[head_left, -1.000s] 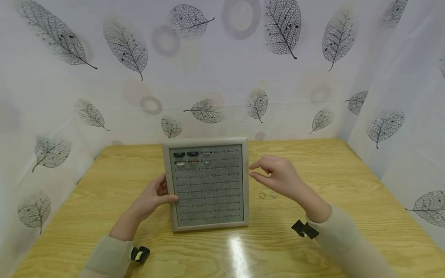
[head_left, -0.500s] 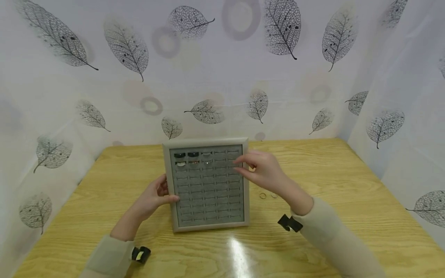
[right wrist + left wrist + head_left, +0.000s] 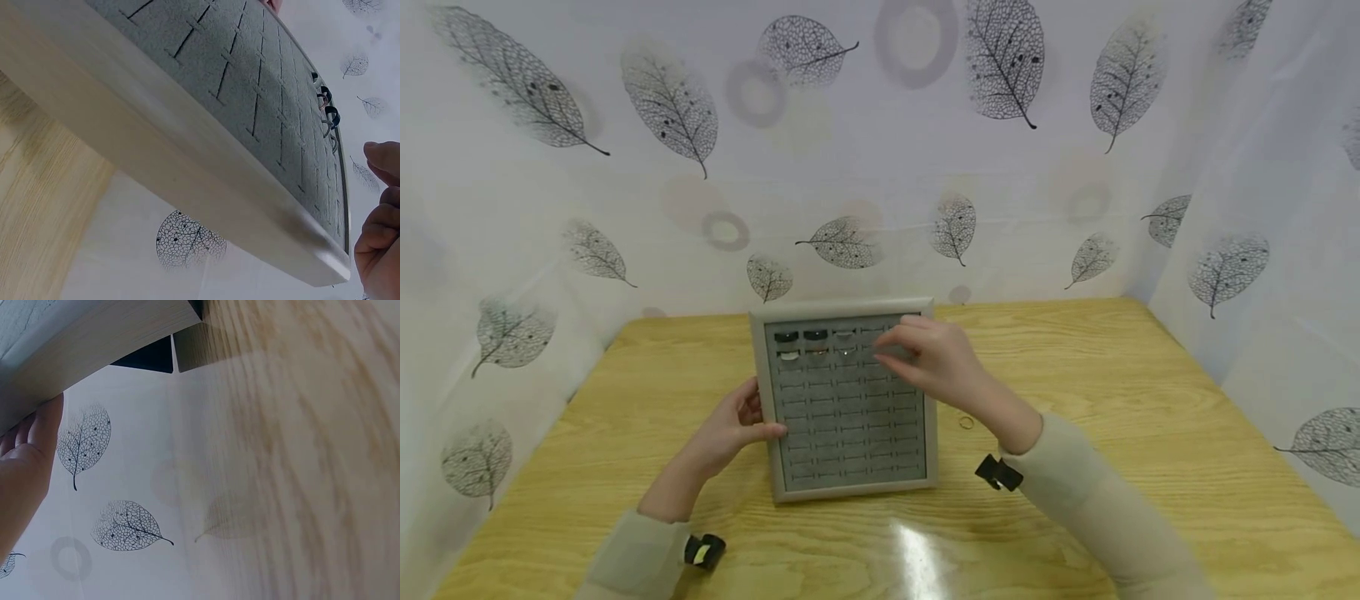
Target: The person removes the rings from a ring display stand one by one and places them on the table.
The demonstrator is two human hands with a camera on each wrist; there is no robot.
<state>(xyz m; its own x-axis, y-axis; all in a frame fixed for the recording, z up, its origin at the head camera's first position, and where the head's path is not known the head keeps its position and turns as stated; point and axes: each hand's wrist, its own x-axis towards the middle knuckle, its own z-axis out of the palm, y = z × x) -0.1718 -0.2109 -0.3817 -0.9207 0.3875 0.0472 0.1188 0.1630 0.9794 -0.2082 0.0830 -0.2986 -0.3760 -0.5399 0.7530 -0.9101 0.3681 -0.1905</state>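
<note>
A display board for rings (image 3: 857, 442), grey felt with rows of slits in a pale frame, stands tilted back on the table. Its top two rows carry several rings, among them a black ring (image 3: 816, 334) and a white ring (image 3: 789, 356). My left hand (image 3: 739, 421) grips the frame's left side, thumb in front and fingers behind. In front of the upper right slits, my right hand (image 3: 938, 354) pinches what seems a thin ring, barely discernible between thumb and forefinger. The right wrist view shows curled fingers (image 3: 384, 219) beside the frame but not the pinched thing.
One loose ring (image 3: 966, 423) lies on the wooden table (image 3: 1075, 367), to the right of the board. A curtain (image 3: 880, 150) printed with leaves hangs behind and at both sides. Black straps (image 3: 998, 472) sit at my wrists.
My right hand has moved left, from beside the frame to in front of the upper slits. It now hides the second loose ring's spot. The left hand and board stay still.
</note>
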